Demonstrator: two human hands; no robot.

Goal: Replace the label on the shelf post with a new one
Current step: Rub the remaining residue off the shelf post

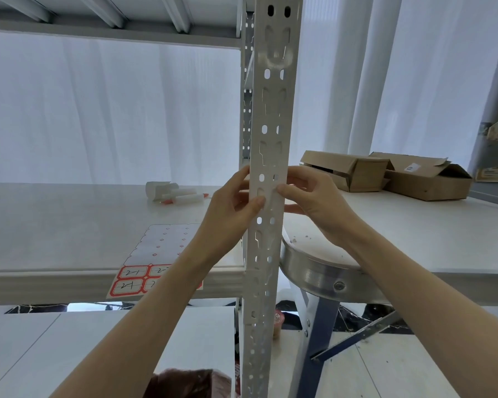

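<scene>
Pinching shelf post (266, 179) with both hands (233, 214) (314, 196), open cardboard boxes (385, 173) behind, contents unseen

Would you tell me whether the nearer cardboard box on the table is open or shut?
Open: the box lies with its flaps apart, showing a dark interior gap along its front.

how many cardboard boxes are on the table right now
2. One cardboard box lies on the table just right of the shelf post; the other box sits touching it, farther right. None looks hidden.
</scene>
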